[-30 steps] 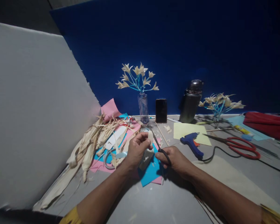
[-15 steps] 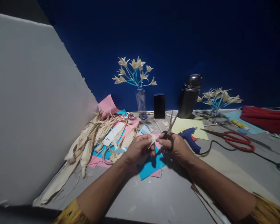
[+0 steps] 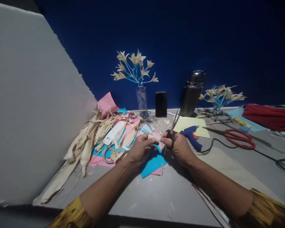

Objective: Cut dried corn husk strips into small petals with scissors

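Between my two hands stretches a small pale strip of corn husk [image 3: 155, 138]. My left hand [image 3: 142, 148] pinches its left end between thumb and fingers. The fingertips of my right hand [image 3: 178, 143] hold the other end, and the same hand keeps a pair of black-handled scissors [image 3: 175, 122] hooked on its fingers, blades pointing up and away. Beneath the hands lie blue paper [image 3: 150, 167] and some pink paper. A heap of dried corn husks [image 3: 85, 144] spreads to the left of my left hand.
A glass vase [image 3: 142, 101] with husk flowers stands at the back beside a phone [image 3: 161, 104] and a steel flask [image 3: 192, 95]. Right of my hands lie a blue glue gun [image 3: 192, 137] with its cord, red-handled scissors [image 3: 239, 139] and a red cloth [image 3: 268, 117].
The husk piece, earlier a pointed bit in my left fingers, is now drawn flat between both hands' fingertips. The view has shifted slightly, and the scissors stay in my right hand.
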`<state>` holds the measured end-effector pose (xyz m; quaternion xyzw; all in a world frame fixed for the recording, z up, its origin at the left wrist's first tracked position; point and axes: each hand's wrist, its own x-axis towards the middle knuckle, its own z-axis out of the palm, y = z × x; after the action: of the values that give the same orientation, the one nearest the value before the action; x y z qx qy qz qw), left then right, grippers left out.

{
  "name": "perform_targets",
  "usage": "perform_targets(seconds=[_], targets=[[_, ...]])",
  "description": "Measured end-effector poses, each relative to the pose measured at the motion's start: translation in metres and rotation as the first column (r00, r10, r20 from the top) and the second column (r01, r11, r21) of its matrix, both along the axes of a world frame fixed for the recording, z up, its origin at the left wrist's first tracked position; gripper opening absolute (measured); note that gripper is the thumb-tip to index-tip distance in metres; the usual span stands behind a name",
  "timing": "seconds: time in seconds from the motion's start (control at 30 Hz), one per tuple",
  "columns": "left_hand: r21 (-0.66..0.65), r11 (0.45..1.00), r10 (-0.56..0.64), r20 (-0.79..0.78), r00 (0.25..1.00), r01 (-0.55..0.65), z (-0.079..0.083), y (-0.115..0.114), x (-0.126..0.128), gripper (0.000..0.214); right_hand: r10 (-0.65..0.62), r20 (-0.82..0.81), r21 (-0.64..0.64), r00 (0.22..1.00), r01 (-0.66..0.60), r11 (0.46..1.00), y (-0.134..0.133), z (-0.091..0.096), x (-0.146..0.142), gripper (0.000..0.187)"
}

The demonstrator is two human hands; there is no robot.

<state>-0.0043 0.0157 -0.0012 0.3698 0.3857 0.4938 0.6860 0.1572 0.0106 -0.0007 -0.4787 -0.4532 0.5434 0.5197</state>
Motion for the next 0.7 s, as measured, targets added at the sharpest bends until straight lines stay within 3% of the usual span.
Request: perform_targets(seconds=[0.17, 0.4, 0.57, 0.7], targets=[[-0.049, 0.996, 0.071, -0.006, 0.997, -0.071, 0.007, 0.002, -0.005, 0.03, 0.221, -0.004, -0.045, 0.975, -0.221, 0.974, 0.002, -0.005, 0.004, 0.034], [0.009, 0.999, 0.04, 0.047, 0.998, -0.04, 0.015, 0.006, -0.019, 0.027, 0.569, 0.141, -0.119, 0.81, -0.557, 0.822, 0.005, -0.011, 0.012, 0.056], [0.065, 0.996, 0.057, 0.053, 0.997, -0.061, 0.018, 0.007, -0.021, 0.021, 0.688, 0.087, -0.124, 0.72, -0.677, 0.725, -0.004, -0.001, 0.011, 0.062], [0.058, 0.996, 0.069, 0.047, 0.996, -0.072, 0.02, 0.007, -0.022, 0.023, 0.701, 0.095, -0.137, 0.707, -0.688, 0.713, -0.007, 0.004, 0.011, 0.058]])
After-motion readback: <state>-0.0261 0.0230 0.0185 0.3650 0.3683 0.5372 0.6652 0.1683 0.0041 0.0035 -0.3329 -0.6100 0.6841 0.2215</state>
